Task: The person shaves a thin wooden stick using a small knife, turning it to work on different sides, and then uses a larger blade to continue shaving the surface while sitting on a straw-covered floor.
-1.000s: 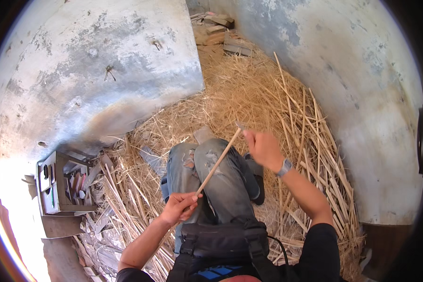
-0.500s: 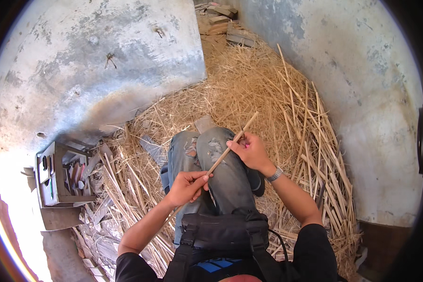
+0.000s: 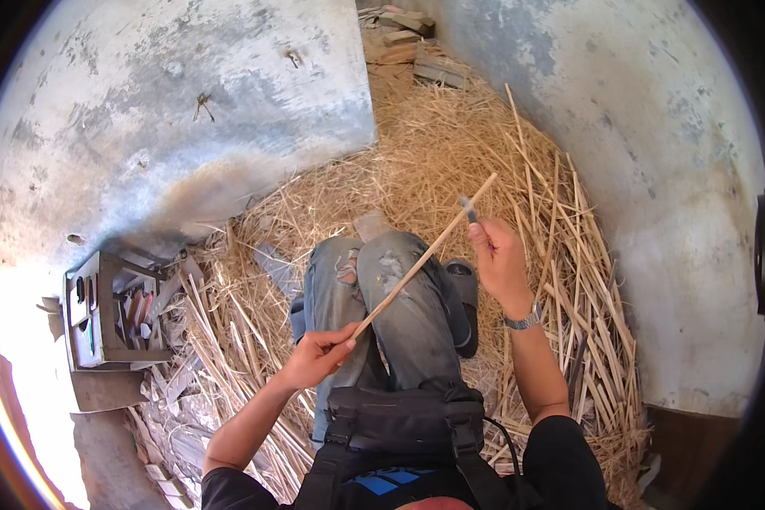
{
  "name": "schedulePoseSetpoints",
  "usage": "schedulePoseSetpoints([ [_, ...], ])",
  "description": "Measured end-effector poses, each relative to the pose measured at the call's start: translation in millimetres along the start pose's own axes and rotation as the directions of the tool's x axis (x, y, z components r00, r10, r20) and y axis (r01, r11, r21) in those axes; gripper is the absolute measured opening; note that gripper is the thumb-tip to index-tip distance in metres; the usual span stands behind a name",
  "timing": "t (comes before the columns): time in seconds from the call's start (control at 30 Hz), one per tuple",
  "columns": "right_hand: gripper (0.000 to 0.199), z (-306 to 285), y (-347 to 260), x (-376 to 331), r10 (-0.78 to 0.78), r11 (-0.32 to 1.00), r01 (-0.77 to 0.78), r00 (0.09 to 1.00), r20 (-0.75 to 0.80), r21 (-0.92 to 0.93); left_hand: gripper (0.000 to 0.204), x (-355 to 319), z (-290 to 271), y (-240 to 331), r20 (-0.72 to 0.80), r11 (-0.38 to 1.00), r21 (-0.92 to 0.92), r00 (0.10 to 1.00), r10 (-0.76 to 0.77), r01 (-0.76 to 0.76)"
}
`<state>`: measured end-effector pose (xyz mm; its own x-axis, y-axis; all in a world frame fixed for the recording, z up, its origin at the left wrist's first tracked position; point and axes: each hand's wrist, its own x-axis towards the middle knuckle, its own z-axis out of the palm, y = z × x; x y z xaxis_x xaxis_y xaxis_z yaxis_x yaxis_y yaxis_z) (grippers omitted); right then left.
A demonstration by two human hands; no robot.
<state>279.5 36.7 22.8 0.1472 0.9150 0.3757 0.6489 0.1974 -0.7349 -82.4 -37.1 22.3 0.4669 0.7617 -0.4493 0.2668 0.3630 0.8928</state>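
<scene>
My left hand [image 3: 314, 359] is closed round the lower end of a thin, pale wooden stick [image 3: 425, 255]. The stick slants up to the right over my jeans-clad knees [image 3: 381, 289], its far end in the air. In my closed right hand [image 3: 499, 262] is a small knife [image 3: 469, 209], its short blade sticking out past the thumb and slightly blurred. The knife sits just right of the stick's upper part, with a small gap between them. The knife's handle is hidden in my fist.
Loose straw and shavings [image 3: 442, 127] cover the floor ahead. Long split sticks [image 3: 582, 314] pile up on the right, more [image 3: 208, 323] on the left. A wooden box [image 3: 110, 314] with tools stands far left. Worn plaster walls [image 3: 187, 93] enclose the spot; a black pouch [image 3: 404, 416] hangs at my waist.
My right hand with the knife has moved right and off the stick, which it touched before. My left hand has drawn slightly left and down, and the stick's far end has swung up and right.
</scene>
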Motion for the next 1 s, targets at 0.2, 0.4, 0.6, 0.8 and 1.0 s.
schedulePoseSetpoints([
  [0.2,0.023,0,-11,15,0.001,1.0,0.0,0.993,-0.118,0.006,0.04,11,2,-2,0.118,0.978,-0.205,0.993,-0.001,0.025],
  [0.4,0.037,20,17,29,-0.093,0.993,0.102,0.983,-0.156,0.053,0.038,14,7,-3,0.06,0.994,-0.099,0.997,0.052,-0.046],
  [0.6,0.044,56,-8,-7,-0.212,0.966,0.212,0.977,-0.018,0.149,0.038,22,19,8,0.033,0.997,-0.079,0.999,0.021,-0.018],
  [0.8,0.046,59,-24,-37,-0.179,0.96,0.164,0.983,0.05,0.225,0.039,28,27,21,0.083,0.981,-0.196,0.997,0.007,0.009],
  [1.0,0.044,48,-30,-34,-0.394,0.884,0.311,0.898,0.198,0.35,0.036,48,35,33,0.152,0.842,-0.524,0.987,-0.056,0.128],
])
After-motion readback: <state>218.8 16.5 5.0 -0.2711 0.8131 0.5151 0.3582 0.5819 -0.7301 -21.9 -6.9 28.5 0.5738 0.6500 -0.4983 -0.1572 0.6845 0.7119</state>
